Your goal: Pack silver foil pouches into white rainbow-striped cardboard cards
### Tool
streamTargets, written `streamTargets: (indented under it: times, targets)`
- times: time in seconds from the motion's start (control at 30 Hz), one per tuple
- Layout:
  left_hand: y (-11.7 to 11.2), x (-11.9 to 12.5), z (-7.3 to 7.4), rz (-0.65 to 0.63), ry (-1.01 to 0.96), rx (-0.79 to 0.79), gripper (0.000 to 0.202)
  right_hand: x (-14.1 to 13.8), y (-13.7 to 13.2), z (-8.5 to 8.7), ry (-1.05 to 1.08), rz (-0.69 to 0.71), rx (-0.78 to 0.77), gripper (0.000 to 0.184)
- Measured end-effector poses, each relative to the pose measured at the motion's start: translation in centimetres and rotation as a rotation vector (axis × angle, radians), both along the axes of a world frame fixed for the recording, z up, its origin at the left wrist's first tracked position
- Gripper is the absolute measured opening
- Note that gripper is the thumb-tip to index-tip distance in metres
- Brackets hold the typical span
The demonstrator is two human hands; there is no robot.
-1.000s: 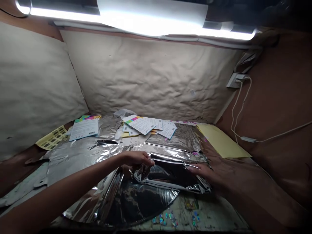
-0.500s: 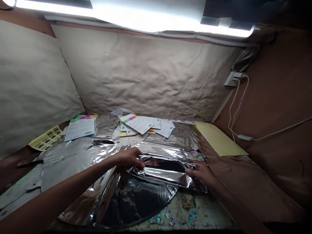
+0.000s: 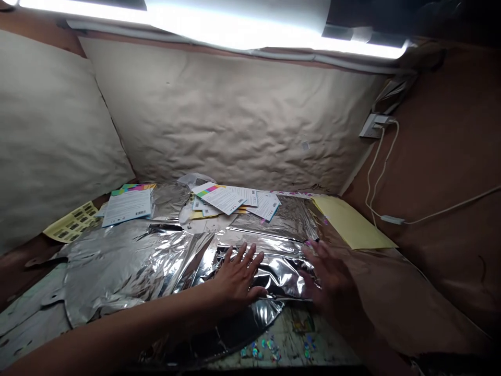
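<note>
Pressing down with both bare hands on a crinkled silver foil sheet point(image 3: 117, 277), right at the front of the surface point(image 3: 291, 355)! Left hand point(image 3: 237, 277) flat on the foil, fingers fanned wide, grip released, nothing clenched; right hand point(image 3: 332, 284) spread just as open near the sheet's right side, dim and slightly blurred, with no pinch or hold showing. Foil lying mostly flat across the left half, thin and glinting, ripples and sharp creases running everywhere. Between the hands, a bunched, mirror-bright fold, not yet smoothed down. Below the left wrist, a dark, glossy stretch with a rounded edge, reaching toward a scatter of holographic sequins point(image 3: 260, 351). Beyond the foil, a loose pile of printed cards with barcodes and rainbow stripes point(image 3: 223, 201), a sheet of yellow labels point(image 3: 72, 222) off to the left, and smooth pale-yellow paper point(image 3: 352, 222) on the right. Behind it all, a rumpled kraft-paper backdrop point(image 3: 230, 120) under a blazing tube light point(image 3: 235, 21), with cream cables point(image 3: 381, 172) looping down from a wall socket point(image 3: 373, 126).
</note>
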State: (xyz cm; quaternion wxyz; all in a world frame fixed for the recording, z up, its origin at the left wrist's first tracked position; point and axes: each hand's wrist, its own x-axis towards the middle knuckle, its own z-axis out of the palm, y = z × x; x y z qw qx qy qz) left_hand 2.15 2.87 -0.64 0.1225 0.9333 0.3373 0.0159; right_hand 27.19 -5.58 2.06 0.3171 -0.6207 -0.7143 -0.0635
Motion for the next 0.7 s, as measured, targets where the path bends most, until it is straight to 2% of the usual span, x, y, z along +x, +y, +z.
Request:
streamTargets:
  times: [0.03,0.1,0.17,0.23,0.33,0.43,0.53,0.6,0.63,0.7]
  targets:
    - [0.0,-0.1,0.1,-0.004,0.0,0.002,0.086,-0.6,-0.1,-0.1,-0.109,0.077,0.004,0.044]
    - [0.1,-0.4,0.5,-0.012,0.015,0.005,0.086,-1.5,0.1,-0.6,-0.243,0.2,-0.16,0.05]
    - [0.3,-1.1,0.9,0.003,0.04,0.012,0.088,-1.6,0.7,-1.6,-0.272,0.24,-0.373,0.058]
    - [0.8,-2.3,1.0,0.036,0.065,0.024,0.093,-1.3,1.4,-2.5,-0.247,0.229,-0.498,0.062]
    - [1.7,-4.4,0.5,0.047,0.06,0.046,0.091,-0.9,2.0,-3.0,-0.222,0.203,-0.541,0.063]
    - [2.6,-5.6,0.3,0.015,0.04,0.049,0.088,-1.3,1.8,-2.7,-0.219,0.182,-0.561,0.063]
    - [3.4,-5.8,1.1,-0.036,0.076,0.07,0.086,-2.5,-0.5,-2.2,-0.193,0.121,-0.599,0.063]
    - [3.8,-5.8,2.2,-0.068,0.072,0.169,0.069,-3.0,-3.1,-1.5,-0.148,0.138,-0.598,0.064]
    - [3.9,-5.9,2.6,-0.08,0.056,0.23,0.059,-3.1,-4.6,-1.0,-0.12,0.199,-0.587,0.063]
    - [4.1,-6.0,3.1,-0.104,0.021,0.302,0.048,-2.7,-7.4,0.6,-0.069,0.417,-0.552,0.059]
